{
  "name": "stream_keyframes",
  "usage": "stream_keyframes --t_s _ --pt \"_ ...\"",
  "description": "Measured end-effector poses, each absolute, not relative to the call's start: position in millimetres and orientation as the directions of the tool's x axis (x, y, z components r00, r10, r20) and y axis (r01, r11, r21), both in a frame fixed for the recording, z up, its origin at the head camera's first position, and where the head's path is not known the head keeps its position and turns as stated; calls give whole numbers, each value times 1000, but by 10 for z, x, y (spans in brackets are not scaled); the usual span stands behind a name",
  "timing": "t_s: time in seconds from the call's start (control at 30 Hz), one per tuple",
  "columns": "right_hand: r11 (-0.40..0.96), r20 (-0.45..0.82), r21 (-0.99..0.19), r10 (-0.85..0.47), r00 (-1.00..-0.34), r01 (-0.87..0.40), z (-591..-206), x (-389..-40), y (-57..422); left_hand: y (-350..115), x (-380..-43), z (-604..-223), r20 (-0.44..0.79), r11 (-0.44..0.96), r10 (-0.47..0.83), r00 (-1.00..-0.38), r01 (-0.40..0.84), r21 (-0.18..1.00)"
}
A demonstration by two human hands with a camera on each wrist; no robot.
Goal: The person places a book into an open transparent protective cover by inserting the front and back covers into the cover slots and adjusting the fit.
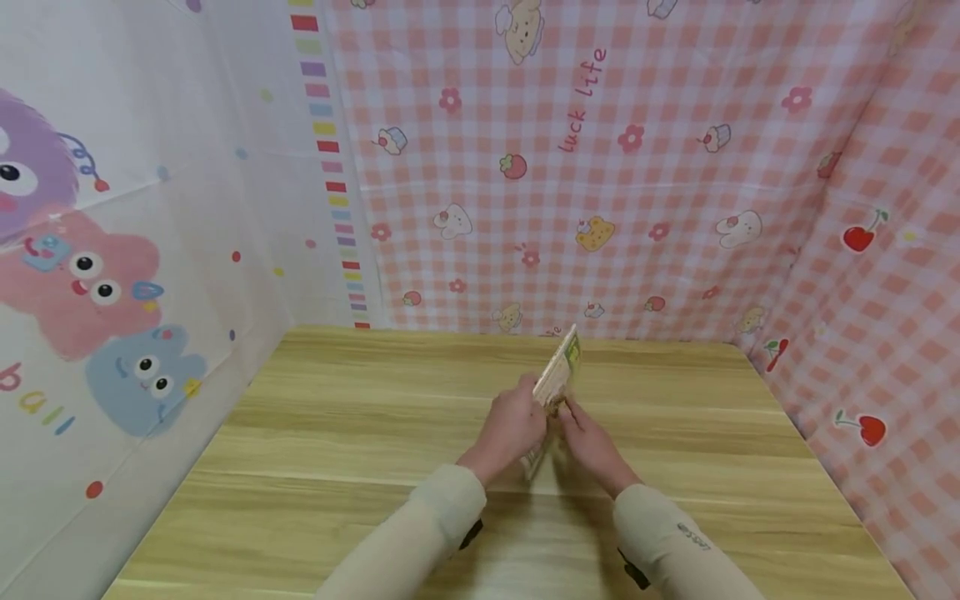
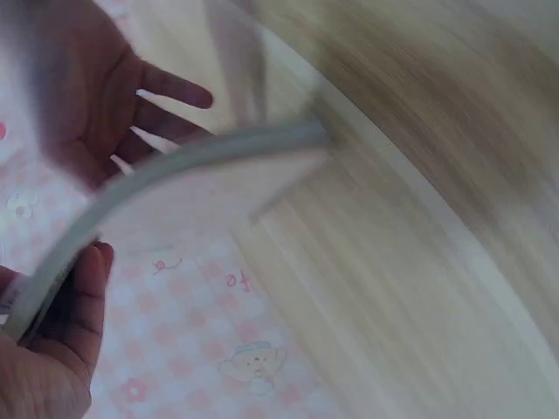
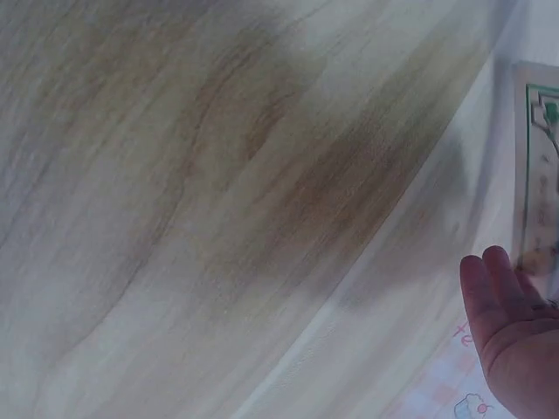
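Observation:
A thin, flat, book-like thing (image 1: pixel 555 379) stands tilted on edge over the table, in front of me. Its face carries a pale border and a green-lined print (image 3: pixel 534 166), visible at the right edge of the right wrist view. My left hand (image 1: pixel 516 427) grips it along its near side; in the left wrist view the left hand's fingers (image 2: pixel 87 301) curl round its greyish edge (image 2: pixel 188 157). My right hand (image 1: pixel 591 443) is at its other face, fingertips close against it. The right hand's fingers (image 3: pixel 489 288) extend fairly straight in the right wrist view.
The wood-grain table (image 1: pixel 337 450) spreads out on all sides of the hands. A pink checked cloth (image 1: pixel 585 192) hangs behind it and along the right side, and a white cartoon cloth (image 1: pixel 247 200) hangs at the left.

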State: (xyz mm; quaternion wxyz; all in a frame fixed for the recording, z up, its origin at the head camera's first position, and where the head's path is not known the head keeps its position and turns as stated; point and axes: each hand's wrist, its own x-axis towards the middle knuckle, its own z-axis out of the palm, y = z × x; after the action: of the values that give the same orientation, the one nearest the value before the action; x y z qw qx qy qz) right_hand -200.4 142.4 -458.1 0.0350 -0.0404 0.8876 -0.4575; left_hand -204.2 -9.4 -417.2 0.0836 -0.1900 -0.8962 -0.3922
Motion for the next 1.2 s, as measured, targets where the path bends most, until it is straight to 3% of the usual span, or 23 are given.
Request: stream_keyframes --t_s 0.17,0.23,0.37,0.77,1.2 --pt "362 -152 -925 -80 -985 113 -4561 -2014 1456 -146 -2048 -4129 162 324 228 -960 231 918" --pt "277 -196 -945 -56 -979 174 -4554 -2022 1473 -171 -2059 -4119 124 230 216 -968 174 958" --pt "234 -219 -947 23 -975 218 -4539 -2044 1513 -233 -2115 -4142 96 145 187 -978 124 982" --pt "376 -224 -889 138 -965 261 -4524 -2071 1630 -465 -2256 -4427 70 289 122 -990 103 952" --pt "528 -217 -815 102 -971 238 -4658 -2081 1599 -650 -2223 -4619 -122 492 156 -980 -30 870"
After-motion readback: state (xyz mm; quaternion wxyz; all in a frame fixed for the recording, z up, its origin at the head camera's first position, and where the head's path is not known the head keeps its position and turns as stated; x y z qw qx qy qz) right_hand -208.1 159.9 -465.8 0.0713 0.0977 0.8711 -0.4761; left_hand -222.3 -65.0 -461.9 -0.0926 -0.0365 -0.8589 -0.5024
